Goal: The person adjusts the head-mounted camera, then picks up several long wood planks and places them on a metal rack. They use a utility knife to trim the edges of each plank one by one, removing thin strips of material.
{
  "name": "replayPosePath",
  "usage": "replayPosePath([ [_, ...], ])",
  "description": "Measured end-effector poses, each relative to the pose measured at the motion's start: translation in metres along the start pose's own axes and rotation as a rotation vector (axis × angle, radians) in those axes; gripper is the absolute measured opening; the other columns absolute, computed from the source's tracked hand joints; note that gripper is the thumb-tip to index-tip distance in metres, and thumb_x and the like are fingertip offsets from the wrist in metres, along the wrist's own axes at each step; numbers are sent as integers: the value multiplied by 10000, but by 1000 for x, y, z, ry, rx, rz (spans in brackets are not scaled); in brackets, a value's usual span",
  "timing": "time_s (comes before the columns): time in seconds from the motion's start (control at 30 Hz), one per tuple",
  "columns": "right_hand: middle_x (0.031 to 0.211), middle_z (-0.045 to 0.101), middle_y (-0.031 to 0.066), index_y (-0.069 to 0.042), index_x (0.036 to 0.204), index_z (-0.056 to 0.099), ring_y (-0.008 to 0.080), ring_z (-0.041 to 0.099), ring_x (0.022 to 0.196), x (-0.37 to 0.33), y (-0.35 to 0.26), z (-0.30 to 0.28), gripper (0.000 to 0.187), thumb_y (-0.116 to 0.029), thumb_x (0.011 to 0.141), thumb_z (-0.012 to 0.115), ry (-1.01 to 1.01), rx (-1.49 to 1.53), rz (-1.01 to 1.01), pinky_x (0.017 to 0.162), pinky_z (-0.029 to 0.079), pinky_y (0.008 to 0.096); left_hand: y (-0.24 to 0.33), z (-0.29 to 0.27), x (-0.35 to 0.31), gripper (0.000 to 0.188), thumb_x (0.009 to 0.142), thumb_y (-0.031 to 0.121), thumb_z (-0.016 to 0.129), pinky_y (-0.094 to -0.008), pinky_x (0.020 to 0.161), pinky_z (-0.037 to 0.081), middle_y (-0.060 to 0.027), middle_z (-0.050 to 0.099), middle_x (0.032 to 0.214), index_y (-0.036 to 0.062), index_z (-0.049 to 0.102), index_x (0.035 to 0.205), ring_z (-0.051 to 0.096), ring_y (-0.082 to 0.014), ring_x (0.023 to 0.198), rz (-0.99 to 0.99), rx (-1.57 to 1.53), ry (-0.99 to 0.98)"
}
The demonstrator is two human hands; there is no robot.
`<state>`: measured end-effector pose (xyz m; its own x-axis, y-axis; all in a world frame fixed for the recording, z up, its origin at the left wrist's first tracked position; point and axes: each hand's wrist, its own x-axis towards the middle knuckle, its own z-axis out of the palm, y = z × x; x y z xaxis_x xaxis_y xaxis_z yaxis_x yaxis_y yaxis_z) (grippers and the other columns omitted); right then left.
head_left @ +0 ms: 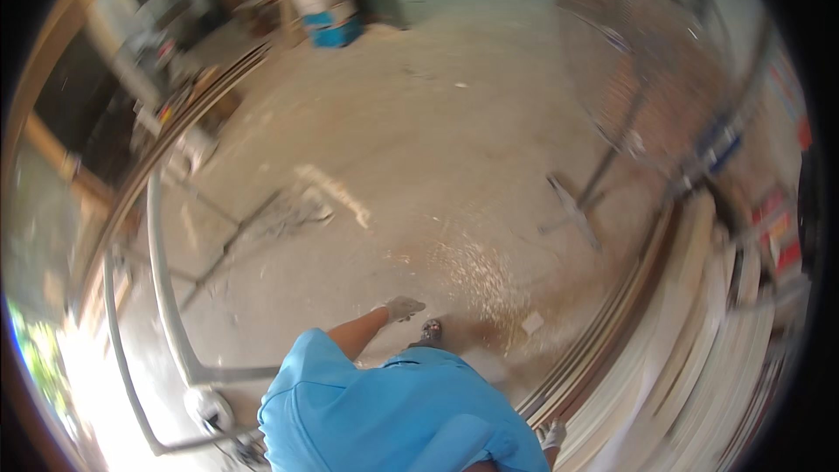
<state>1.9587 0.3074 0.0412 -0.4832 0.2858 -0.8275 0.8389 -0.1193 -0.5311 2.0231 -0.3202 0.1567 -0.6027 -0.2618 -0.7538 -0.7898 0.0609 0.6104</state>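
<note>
From where I stand, a long brown wooden strip [208,98] runs along the far left, above a pale bent-tube metal frame [166,297]; the frame probably carries it, keeping such a length off the floor. Low beside the frame sits a round whitish object [208,406], too blurred to name. Farther back stands a blue-and-white drum-shaped container [336,33], seemingly set aside to leave walking room.

Next comes the person in a light-blue shirt [376,411]. The left hand [404,308], greyish, gloved or dusty, I cannot tell which, hangs out over the concrete floor [393,175]. Its grip is loose, fingers extended, with nothing visible in it; the arm looks held out for balance. One dark-shod foot [431,330] shows just beside it.

To the right lie a spray of pale sawdust [472,271] and a small whitish square piece [532,323]. The right hand [551,433] is down at the near end of a long dark-brown board [606,360], which lies along the inner edge of a stack of pale long boards [677,341], laid lengthwise, likely to save space. Whether that grip is closed or merely resting, I cannot tell. Beyond stands a large round wire-caged fan [647,61], perhaps placed for air.
</note>
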Motion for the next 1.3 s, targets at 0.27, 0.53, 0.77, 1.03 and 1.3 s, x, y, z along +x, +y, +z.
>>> replayPosePath([
  [0.27, 911, 613, 64, -130, 1271, 554, 204, 611, 681, -24, -151, 296, 335, -297, 985, 599, -424, -507, -245, 553, 520, 323, -87, -114, -68, 546, 912, 512, 611, -359, 768, 527, -99, 705, 1032, 53, 686, 1198, 644, -188, 847, -143, -257, 431],
  [0.53, 871, 595, 89, -58, 1267, 534, 216, 614, 667, -68, -216, 535, 317, -214, 993, 567, -693, -1024, -259, 557, 519, 357, -140, -105, -44, 537, 917, 536, 583, -343, 699, 518, -104, 678, 933, 73, 698, 1162, 642, -195, 801, -301, -683, 604],
  [0.77, 969, 592, 130, -32, 1285, 502, 262, 631, 743, -86, -280, 689, 353, -175, 970, 575, -654, -1342, -334, 635, 543, 410, -99, -141, -7, 461, 961, 439, 597, -300, 745, 529, -33, 660, 1035, 101, 657, 1269, 630, -163, 866, -435, -949, 683],
  [1.03, 1272, 613, 126, -33, 1360, 517, 272, 605, 1125, -153, -304, 954, 481, -271, 953, 616, -973, -1625, -701, 915, 507, 429, -89, -175, 61, 511, 927, 439, 651, -332, 768, 544, -127, 675, 1078, 29, 649, 1232, 654, -211, 899, -347, -1401, 916],
  [1.3, 1243, 663, 159, -21, 1302, 587, 219, 651, 1077, -340, -229, 1159, 394, -210, 959, 621, -1495, -1605, -863, 902, 509, 320, -114, -209, 98, 479, 908, 433, 678, -391, 704, 553, -125, 687, 985, 37, 653, 1175, 678, -242, 815, -678, -1436, 742],
])
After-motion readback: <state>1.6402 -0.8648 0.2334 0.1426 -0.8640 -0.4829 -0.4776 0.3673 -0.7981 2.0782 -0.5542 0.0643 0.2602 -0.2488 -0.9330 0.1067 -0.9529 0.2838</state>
